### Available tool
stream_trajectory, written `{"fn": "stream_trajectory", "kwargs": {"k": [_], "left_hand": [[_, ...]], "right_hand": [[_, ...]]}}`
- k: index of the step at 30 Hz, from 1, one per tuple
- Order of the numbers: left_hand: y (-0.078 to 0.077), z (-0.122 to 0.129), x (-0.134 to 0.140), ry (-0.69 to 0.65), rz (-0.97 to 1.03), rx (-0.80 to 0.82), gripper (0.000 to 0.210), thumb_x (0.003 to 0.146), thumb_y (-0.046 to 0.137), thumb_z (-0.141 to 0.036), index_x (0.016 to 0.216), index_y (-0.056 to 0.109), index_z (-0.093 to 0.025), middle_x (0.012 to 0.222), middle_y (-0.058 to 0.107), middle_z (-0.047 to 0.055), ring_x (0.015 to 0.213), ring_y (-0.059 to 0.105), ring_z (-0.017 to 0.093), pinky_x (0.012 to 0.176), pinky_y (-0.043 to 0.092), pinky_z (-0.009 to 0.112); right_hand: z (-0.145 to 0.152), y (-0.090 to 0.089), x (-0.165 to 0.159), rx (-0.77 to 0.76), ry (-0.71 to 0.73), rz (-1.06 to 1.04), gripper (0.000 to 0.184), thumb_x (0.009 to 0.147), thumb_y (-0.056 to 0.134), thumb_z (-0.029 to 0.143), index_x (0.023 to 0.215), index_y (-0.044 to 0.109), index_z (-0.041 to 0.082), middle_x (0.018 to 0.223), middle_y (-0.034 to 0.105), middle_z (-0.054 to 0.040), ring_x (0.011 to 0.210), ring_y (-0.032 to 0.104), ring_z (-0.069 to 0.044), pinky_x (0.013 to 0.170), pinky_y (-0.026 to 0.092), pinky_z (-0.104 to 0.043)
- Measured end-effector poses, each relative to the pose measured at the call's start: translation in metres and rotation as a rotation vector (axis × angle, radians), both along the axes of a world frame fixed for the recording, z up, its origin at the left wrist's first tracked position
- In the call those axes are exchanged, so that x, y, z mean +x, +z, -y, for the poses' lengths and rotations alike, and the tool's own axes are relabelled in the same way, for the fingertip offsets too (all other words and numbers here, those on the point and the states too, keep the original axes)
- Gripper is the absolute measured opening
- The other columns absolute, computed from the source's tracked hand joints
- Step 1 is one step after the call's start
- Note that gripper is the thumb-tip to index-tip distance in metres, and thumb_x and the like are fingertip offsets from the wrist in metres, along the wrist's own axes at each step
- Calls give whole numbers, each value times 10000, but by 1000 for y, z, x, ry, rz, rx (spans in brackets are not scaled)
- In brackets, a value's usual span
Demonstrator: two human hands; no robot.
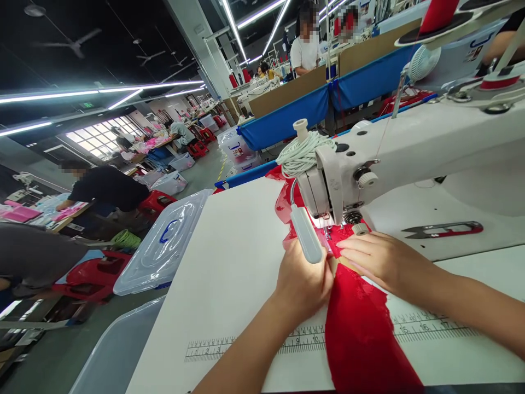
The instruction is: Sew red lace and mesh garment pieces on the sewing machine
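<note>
Red fabric (361, 328) runs from the table's front edge up under the needle area of a white sewing machine (410, 148). Left of the needle, my left hand (303, 279) is closed on the fabric, its fingertips partly hidden behind a small grey lamp (307, 235). My right hand (377, 260) lies with fingers stretched out flat on the fabric, just right of the presser foot (327, 232). Sheer red lace (283, 202) bunches behind the needle. A bundle of pale green cord (305, 150) hangs on the machine head.
Thread snips (445, 230) lie on the machine bed at right. A printed ruler (303, 340) crosses the white table (221, 262). Lidded plastic bins (164, 241) stand to the left. Other people work at tables farther off, near red stools (92, 273).
</note>
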State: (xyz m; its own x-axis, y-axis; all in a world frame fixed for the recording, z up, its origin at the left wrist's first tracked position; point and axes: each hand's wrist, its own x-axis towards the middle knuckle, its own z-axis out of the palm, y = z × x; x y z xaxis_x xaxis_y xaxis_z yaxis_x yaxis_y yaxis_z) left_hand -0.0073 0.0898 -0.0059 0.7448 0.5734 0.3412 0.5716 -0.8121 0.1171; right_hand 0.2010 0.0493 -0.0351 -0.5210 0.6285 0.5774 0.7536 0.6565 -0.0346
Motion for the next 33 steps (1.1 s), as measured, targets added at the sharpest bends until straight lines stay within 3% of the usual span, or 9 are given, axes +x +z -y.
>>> {"fn": "stream_trajectory", "kwargs": {"k": [3,5,12,16,21,29,33], "left_hand": [[-2,10,-2,-78,6,9,429,1023,332,-356,1205,608,-82,1156,660,182,985,646,256,759,575,376],[-6,15,-3,-111,-21,41,582,1046,302,-484,1317,546,-30,1258,633,226,1038,653,280,778,588,388],[-20,23,-3,-88,-90,174,696,1032,283,-594,1258,611,-23,1224,666,240,1057,666,312,868,579,426],[-20,24,0,-78,-77,233,740,1030,265,-607,1252,618,4,1201,680,238,1078,664,316,886,572,413],[-17,25,2,-65,-68,248,763,1031,223,-616,1210,656,-13,1170,709,201,986,703,300,792,594,387],[-20,23,2,-80,-92,264,787,1028,220,-618,1217,653,10,1174,710,212,1076,686,304,799,594,375],[-21,22,2,-77,-111,265,782,1024,235,-624,1226,650,7,1172,708,220,1112,670,308,817,593,381]], "right_hand": [[2,-4,0,-24,-9,-6,300,895,454,36,983,712,162,946,753,-97,840,686,-209,720,556,-341],[4,-10,0,14,-24,-43,311,883,448,33,991,717,146,978,763,-110,885,704,-227,739,572,-361],[8,-31,3,13,-62,-120,338,857,485,37,1057,720,174,1096,763,-103,1017,707,-239,845,580,-396],[8,-25,3,20,-75,-137,372,826,465,14,1050,718,169,1058,772,-102,987,715,-233,822,595,-390],[6,-12,3,42,-36,-82,360,837,440,5,1033,705,151,1022,782,-86,913,735,-214,777,609,-359],[6,-27,-2,43,-74,-182,333,891,429,33,1040,695,167,1030,772,-96,982,706,-229,830,578,-382],[5,-25,0,51,-82,-183,318,913,425,50,1036,698,156,1040,772,-96,972,707,-231,822,576,-383]]}}
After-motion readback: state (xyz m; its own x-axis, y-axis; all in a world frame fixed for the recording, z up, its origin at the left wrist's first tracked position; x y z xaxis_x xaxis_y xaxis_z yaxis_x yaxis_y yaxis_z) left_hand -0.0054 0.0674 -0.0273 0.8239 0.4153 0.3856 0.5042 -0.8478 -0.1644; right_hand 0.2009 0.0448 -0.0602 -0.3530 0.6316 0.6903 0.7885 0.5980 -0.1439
